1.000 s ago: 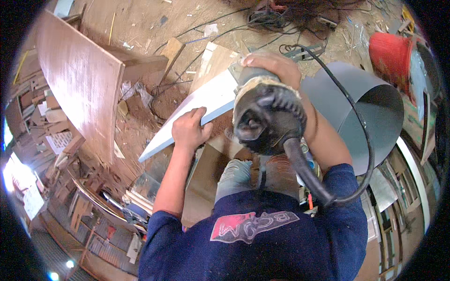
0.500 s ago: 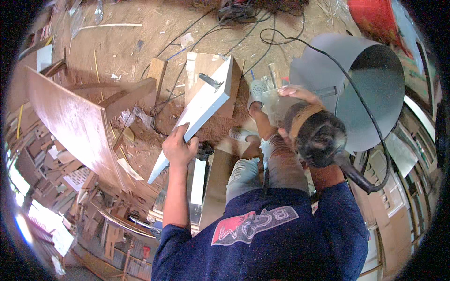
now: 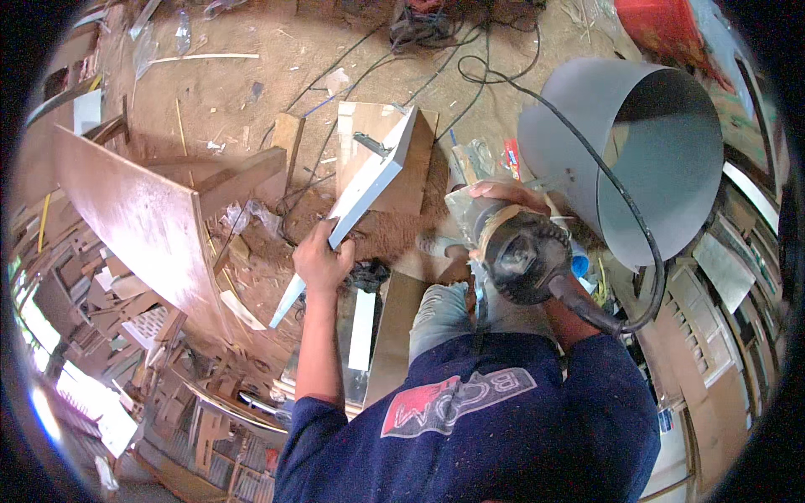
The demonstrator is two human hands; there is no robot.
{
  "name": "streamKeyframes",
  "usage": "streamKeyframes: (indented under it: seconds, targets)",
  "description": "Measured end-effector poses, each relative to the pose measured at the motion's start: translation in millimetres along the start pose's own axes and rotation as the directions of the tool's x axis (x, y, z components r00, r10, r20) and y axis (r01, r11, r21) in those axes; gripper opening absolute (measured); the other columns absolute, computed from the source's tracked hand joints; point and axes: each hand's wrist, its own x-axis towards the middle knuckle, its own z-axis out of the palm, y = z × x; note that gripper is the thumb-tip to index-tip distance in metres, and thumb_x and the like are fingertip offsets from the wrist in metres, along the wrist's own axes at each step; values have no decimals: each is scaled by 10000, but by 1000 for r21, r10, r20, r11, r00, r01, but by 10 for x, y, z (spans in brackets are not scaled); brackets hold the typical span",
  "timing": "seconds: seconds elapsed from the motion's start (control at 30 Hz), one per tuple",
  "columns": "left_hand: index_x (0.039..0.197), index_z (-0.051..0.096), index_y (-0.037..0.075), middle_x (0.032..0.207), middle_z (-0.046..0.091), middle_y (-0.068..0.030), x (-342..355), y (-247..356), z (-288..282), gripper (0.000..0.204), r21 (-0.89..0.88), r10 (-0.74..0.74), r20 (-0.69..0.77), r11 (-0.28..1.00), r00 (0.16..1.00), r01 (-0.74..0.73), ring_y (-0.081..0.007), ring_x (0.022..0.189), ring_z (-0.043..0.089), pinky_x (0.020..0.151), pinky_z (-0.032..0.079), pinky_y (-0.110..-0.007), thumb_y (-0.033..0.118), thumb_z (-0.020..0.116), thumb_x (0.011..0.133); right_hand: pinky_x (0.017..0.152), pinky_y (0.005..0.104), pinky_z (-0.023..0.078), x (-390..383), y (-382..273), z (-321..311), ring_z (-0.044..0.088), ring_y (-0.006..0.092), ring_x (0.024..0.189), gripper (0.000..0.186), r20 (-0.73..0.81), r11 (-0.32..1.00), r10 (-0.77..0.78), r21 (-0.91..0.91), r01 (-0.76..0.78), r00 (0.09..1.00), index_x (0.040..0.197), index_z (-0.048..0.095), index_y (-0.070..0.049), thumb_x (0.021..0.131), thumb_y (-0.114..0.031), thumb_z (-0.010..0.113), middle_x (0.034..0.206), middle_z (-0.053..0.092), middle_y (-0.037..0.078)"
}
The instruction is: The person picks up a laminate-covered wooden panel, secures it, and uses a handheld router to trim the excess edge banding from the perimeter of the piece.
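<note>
My left hand [image 3: 323, 258] grips the long edge of a narrow white board [image 3: 369, 184], thumb on one side and fingers wrapped round. The board slants up and away to the right, its far end over a brown wooden box-like piece [image 3: 408, 189]. A small dark piece [image 3: 371, 144] lies at its far end. In my right hand [image 3: 511, 194] is a black corded trim router [image 3: 524, 256] with a flat translucent base plate [image 3: 463, 205]. It is held tilted, its base toward the board and apart from it. Its cable [image 3: 637, 218] loops up to the right.
A large curved plywood panel [image 3: 134, 218] stands on the left. At right is a rolled grey sheet [image 3: 579, 142]. Cables [image 3: 423, 84] and wood scraps [image 3: 205, 57] lie on the dirt floor; a red container [image 3: 667, 33] stands at the far right.
My right hand has brought the trim router leftward, nearer the white board, and turned its base more to the left. My left hand and the board have barely shifted.
</note>
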Motion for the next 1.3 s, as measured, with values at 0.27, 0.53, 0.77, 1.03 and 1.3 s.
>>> streamKeyframes:
  seconds: [0.27,0.53,0.77,1.03,1.3]
  targets:
    - [1199,690,15,1155,728,-206,-255,-111,-41,478,20,-8,-460,1000,888,20,-394,1119,694,973,526,-468,324,840,866,1099,441,496,-505,-228,40,649,279,1209,752,-130,933,-98,-357,46,987,1304,587,-18,733,-388,907,1256,682,140]
    - [1609,122,-149,1605,467,-222,-1741,-366,622,1192,-887,-922,345,-260,175,383,-358,1376,549,1188,433,-490,388,896,878,1124,444,448,-1224,-366,-157,545,259,1263,784,-205,990,-13,-138,-15,979,1369,422,-51,799,-385,845,1287,533,114]
    - [1500,373,-177,1457,578,-254,-2145,-255,957,693,-925,-925,378,-379,-38,26,-364,1307,611,1108,535,-517,109,732,981,1163,483,377,-1698,-478,-15,529,305,1300,863,-148,939,-58,-343,3,987,1510,382,-55,822,-381,788,1343,540,126]
    - [1499,414,10,1473,520,-180,-1550,275,867,650,-759,-708,615,-651,347,17,-402,1331,569,1157,432,-682,-13,661,898,1118,473,421,-2292,-865,371,570,295,1241,633,-207,926,-111,-378,25,972,1384,563,-82,846,-318,799,1315,631,106]
    - [1445,440,-44,1404,527,-222,-2064,43,451,604,-774,-688,633,-560,353,295,-420,1257,606,1064,534,-633,-11,614,867,1055,424,460,-3181,-1366,505,601,276,1135,501,-368,907,-157,-421,-14,917,1247,643,-97,805,-295,773,1204,664,65]
